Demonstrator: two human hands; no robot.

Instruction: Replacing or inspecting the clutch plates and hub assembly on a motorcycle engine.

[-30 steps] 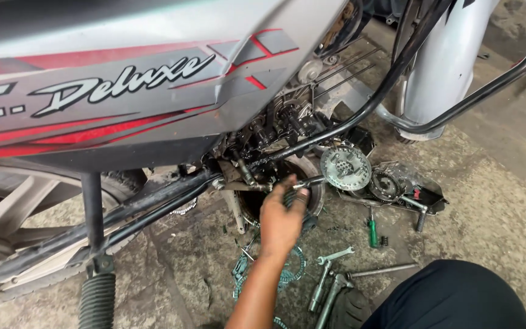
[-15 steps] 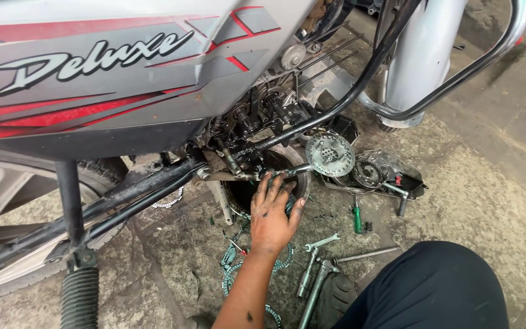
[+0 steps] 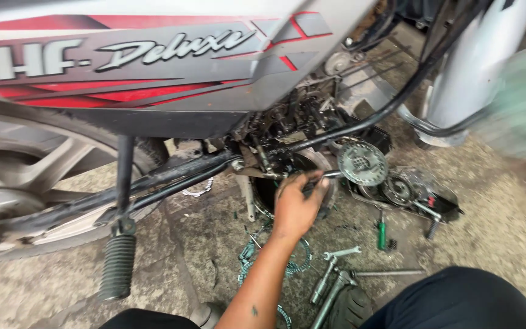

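Low beside the engine [image 3: 287, 122], left hand [image 3: 296, 207] clenched around a rod [image 3: 330, 175] running rightward toward the clutch plate [image 3: 362, 163]; right hand unseen.

left hand [image 3: 296, 207] regripped engine part, blur at right
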